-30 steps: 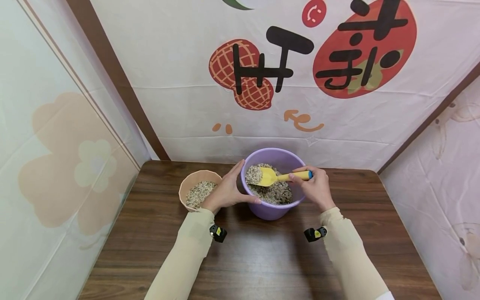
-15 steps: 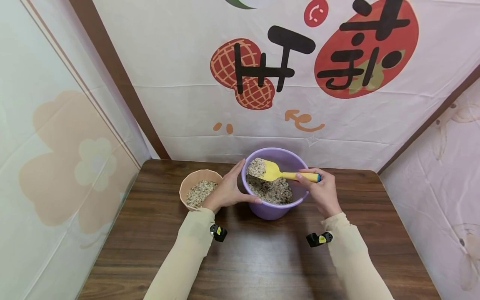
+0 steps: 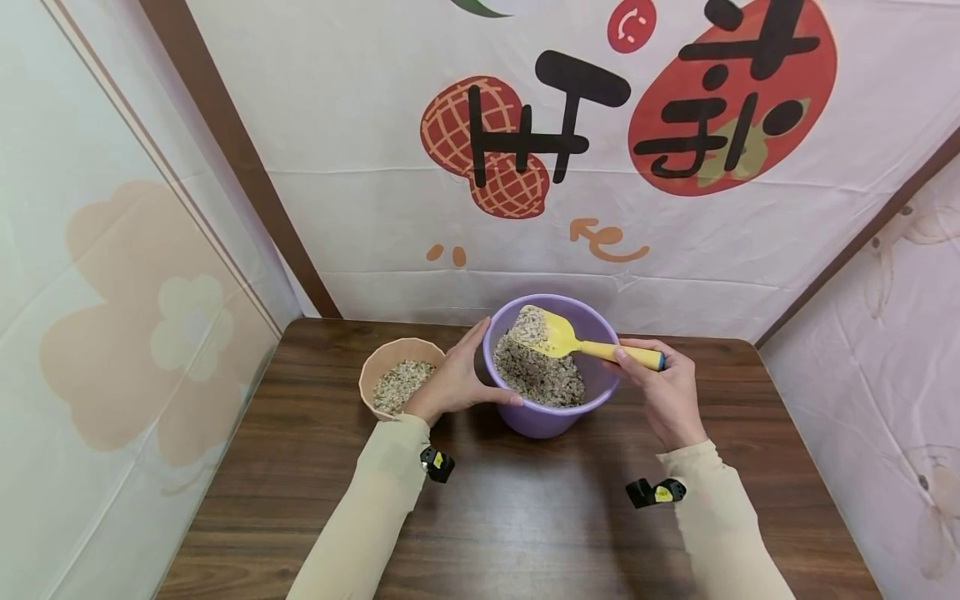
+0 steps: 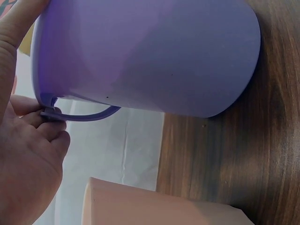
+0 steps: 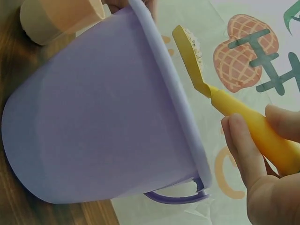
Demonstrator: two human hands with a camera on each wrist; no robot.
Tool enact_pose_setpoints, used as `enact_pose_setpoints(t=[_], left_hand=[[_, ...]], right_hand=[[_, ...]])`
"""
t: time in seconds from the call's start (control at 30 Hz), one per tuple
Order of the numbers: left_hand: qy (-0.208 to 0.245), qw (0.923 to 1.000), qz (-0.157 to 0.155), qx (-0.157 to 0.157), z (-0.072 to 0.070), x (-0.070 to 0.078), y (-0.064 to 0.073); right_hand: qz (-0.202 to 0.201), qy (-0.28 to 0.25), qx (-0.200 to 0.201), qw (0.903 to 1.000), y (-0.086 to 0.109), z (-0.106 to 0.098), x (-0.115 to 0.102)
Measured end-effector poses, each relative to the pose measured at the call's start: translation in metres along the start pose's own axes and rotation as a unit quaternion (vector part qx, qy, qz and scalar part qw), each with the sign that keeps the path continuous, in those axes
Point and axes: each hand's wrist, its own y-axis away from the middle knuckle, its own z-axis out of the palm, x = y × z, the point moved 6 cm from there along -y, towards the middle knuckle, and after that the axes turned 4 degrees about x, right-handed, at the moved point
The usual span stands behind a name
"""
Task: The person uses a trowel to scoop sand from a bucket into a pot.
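Note:
A purple bucket point(image 3: 540, 421) stands upright on the table, with mixed pale and dark grain-like bits point(image 3: 543, 379) inside. My left hand point(image 3: 457, 379) grips its left rim, thumb along the near side and fingers by the handle joint, as the left wrist view shows. In my right hand point(image 3: 663, 392) is the handle of a yellow hand scoop point(image 3: 558, 335) with a blue end. The scoop's blade is loaded with the pale bits and sits above the rim in the right wrist view, apart from the bucket.
A peach-coloured container point(image 3: 372, 367) holding similar bits stands left of the bucket, partly hidden by my left hand and forearm. The brown wooden table point(image 3: 525, 533) meets a printed fabric backdrop point(image 3: 360, 233) right behind the bucket. Fabric walls flank both sides.
My right hand has drawn the loaded scoop rightward and up from the bucket's left inner side to above its middle. The left hand and bucket have stayed in place.

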Motion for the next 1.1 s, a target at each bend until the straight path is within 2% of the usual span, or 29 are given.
enact_pose_setpoints(t=[0.23, 0.5, 0.93, 1.1], left_hand=[[0.008, 1.0000, -0.004, 0.000, 0.000, 0.000, 0.001], [-0.006, 1.0000, 0.000, 0.001, -0.001, 0.000, -0.001], [-0.018, 0.9997, 0.014, 0.004, -0.001, 0.003, -0.001], [-0.021, 0.9997, 0.011, 0.009, -0.008, 0.005, 0.002]], right_hand=[[-0.009, -0.028, -0.005, 0.9996, 0.006, -0.004, -0.007], [-0.023, -0.029, -0.003, 0.9993, 0.013, -0.011, -0.015], [-0.020, -0.032, 0.000, 0.9993, 0.018, -0.018, -0.017], [-0.019, -0.031, 0.000, 0.9994, 0.019, -0.018, -0.017]])
